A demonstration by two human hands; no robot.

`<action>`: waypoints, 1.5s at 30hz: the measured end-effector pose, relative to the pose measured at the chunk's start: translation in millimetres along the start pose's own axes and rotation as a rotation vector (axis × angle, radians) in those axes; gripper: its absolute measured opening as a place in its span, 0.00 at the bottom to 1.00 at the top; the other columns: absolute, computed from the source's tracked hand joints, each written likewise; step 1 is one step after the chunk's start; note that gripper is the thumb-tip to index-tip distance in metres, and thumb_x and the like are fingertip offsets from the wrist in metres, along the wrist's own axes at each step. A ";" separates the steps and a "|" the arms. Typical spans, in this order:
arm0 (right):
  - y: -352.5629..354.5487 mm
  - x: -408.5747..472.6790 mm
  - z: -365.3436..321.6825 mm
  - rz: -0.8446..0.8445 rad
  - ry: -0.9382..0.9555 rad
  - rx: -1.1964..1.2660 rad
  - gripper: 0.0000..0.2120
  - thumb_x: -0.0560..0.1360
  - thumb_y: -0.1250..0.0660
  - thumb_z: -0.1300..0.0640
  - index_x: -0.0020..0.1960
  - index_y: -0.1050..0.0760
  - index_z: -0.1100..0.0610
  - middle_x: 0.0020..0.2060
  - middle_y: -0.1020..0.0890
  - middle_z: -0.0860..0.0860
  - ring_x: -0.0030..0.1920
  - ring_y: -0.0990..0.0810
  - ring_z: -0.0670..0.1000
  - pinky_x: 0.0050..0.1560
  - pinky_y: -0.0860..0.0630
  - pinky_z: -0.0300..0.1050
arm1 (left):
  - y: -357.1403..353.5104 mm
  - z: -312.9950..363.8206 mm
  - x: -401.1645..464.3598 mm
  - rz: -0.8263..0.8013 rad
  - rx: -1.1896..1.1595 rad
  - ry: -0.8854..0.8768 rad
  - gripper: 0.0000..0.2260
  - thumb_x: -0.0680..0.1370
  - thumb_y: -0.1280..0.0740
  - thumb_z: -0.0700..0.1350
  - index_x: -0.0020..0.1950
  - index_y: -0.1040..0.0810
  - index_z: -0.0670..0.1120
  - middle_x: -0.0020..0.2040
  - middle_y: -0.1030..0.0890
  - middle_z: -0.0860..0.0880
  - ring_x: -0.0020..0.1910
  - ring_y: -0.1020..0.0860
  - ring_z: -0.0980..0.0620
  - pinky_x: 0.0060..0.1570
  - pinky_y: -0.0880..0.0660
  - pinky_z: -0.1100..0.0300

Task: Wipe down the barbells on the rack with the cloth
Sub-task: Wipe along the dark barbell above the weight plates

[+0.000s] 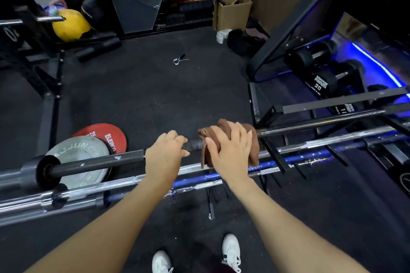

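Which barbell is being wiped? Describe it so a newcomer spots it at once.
Look at the barbell rack crossing the lower frame. The black barbell lies farthest from the person, above the chrome barbell and blue barbell. It alone has the left hand gripping it and the brown cloth wrapped around it.

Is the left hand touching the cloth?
Apart. The head view shows the left hand gripping the black bar, with a bare stretch of bar between its fingers and the brown cloth under the right hand.

cloth (230, 137) brown | top barbell (97, 162) black | lower barbell (286, 159) blue | plate (104, 133) red | ball (69, 25) yellow
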State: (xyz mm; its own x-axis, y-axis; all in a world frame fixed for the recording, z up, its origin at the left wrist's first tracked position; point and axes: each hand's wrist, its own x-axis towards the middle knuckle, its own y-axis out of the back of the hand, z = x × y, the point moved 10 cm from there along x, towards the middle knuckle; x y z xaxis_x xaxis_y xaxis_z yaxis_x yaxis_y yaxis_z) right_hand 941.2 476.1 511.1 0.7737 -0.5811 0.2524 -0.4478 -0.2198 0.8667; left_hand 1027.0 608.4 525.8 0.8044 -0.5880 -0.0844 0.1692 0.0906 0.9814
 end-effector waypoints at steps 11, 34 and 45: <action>17.1 -16.8 -28.1 0.035 0.015 -0.030 0.11 0.69 0.28 0.61 0.51 0.19 0.53 0.56 0.21 0.58 0.56 0.24 0.62 0.52 0.28 0.59 | 7.4 5.4 2.3 -0.014 -0.123 -0.017 0.13 0.77 0.33 0.49 0.62 0.23 0.52 0.54 0.25 0.50 0.55 0.26 0.49 0.47 0.29 0.54; 76.9 -28.7 20.8 -0.345 -0.501 1.253 0.15 0.79 0.47 0.72 0.54 0.25 0.59 0.43 0.20 0.54 0.43 0.22 0.50 0.41 0.23 0.39 | 23.1 38.6 -8.7 -0.335 -0.797 -0.135 0.09 0.77 0.33 0.47 0.40 0.30 0.47 0.37 0.25 0.50 0.35 0.27 0.54 0.41 0.27 0.58; 83.4 -13.5 -13.9 -0.280 -0.065 0.843 0.20 0.67 0.34 0.62 0.57 0.27 0.48 0.50 0.20 0.53 0.49 0.22 0.45 0.52 0.26 0.38 | 19.8 88.4 -14.9 -0.377 -1.249 0.166 0.10 0.81 0.40 0.50 0.44 0.23 0.48 0.41 0.21 0.52 0.39 0.25 0.56 0.32 0.34 0.65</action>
State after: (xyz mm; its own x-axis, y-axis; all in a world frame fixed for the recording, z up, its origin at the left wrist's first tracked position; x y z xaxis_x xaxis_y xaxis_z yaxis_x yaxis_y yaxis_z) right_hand 899.6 476.5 585.9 0.8888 -0.4571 0.0315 -0.4467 -0.8492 0.2814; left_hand 968.1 547.9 561.7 0.6370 -0.6433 -0.4247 0.7345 0.6738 0.0810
